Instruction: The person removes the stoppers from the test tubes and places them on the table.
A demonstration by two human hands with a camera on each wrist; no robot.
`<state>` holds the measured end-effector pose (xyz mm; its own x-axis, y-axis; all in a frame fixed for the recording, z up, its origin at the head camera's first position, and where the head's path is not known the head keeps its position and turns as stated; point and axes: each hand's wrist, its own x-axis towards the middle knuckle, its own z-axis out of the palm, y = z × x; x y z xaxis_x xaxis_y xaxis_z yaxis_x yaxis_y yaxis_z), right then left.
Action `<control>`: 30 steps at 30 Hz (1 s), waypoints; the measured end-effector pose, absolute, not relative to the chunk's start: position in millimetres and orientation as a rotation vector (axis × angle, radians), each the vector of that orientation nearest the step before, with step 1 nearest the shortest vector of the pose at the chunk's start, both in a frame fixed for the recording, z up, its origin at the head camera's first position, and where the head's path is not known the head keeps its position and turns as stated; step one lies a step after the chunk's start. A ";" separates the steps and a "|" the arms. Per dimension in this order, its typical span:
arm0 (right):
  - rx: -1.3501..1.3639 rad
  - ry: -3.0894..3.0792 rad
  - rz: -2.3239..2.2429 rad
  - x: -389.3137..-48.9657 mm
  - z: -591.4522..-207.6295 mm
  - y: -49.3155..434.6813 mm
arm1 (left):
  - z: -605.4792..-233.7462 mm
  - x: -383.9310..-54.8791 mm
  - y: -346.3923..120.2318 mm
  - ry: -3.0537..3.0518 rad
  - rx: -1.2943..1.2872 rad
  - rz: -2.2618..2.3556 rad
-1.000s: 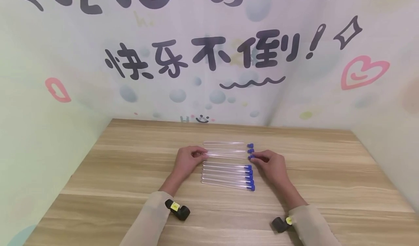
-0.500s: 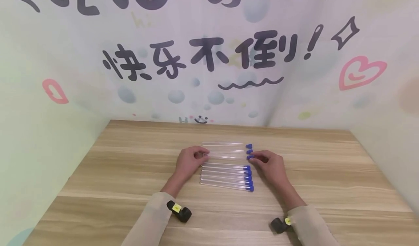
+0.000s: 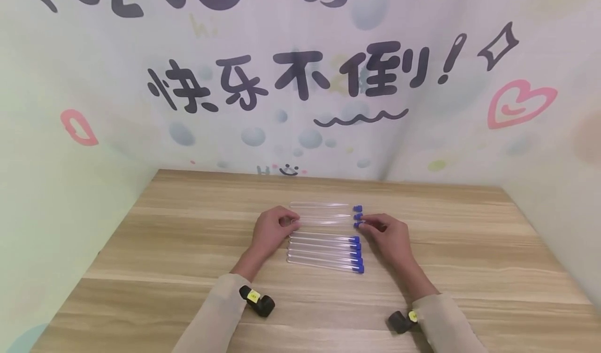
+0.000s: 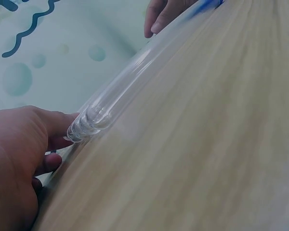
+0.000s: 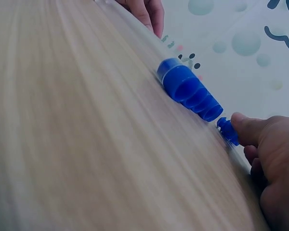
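Note:
In the head view my left hand has thumb and index finger at the rounded end of an uncapped clear test tube, pinching it. At that tube's open end, my right hand pinches a small blue cap; cap and tube look slightly apart. Beyond lie two more uncapped tubes, each with a loose blue cap off its right end. Nearer me, several tubes with blue caps lie side by side. In the right wrist view the pinched cap is partly behind my thumb.
A wood-grain table carries everything. Behind it hangs a white printed backdrop with dark lettering, and pale side panels flank the table. A small black camera is on the left sleeve, another black camera on the right.
Both hands keep nearly the same place and grip. The held tube has shifted slightly away from the uncapped tube beside it. The head view has moved a little.

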<state>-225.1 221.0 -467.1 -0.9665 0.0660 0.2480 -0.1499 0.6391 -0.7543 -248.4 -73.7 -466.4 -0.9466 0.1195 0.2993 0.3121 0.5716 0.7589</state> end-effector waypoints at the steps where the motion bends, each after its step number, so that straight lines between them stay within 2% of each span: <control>1: 0.061 -2.597 1.233 -225.2 -466.7 221.0 | -466.1 -248.6 -73.8 -2.590 -0.359 -1.314; 30: 0.031 -2.528 1.275 -223.9 -466.4 221.5 | -464.4 -247.9 -75.0 -2.576 -0.355 -1.334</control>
<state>-223.9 221.5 -466.4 -0.9519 0.1186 0.2825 -0.1566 0.6041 -0.7814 -247.9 -75.0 -464.4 -0.9470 0.1128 0.3007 0.3107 0.5591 0.7687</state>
